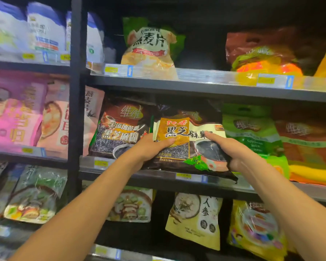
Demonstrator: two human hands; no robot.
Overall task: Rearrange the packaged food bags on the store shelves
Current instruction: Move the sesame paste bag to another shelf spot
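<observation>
A black sesame bag point(188, 146) with a gold panel is held at the front edge of the middle shelf point(177, 182), tilted slightly, its lower right corner hanging past the lip. The left hand point(151, 150) clasps its lower left side, thumb pressed flat across the front. The right hand point(234, 153) pinches the right edge, thumb on the front, fingers curled behind. Both forearms reach up and forward. A brown sesame bag point(120, 129) stands just left, a green bag point(252, 134) right

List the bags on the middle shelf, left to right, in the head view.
Pink bag → pale pink bag → dark sesame bag → held sesame bag, gripped by left hand and right hand → green bag → orange bag.
</observation>
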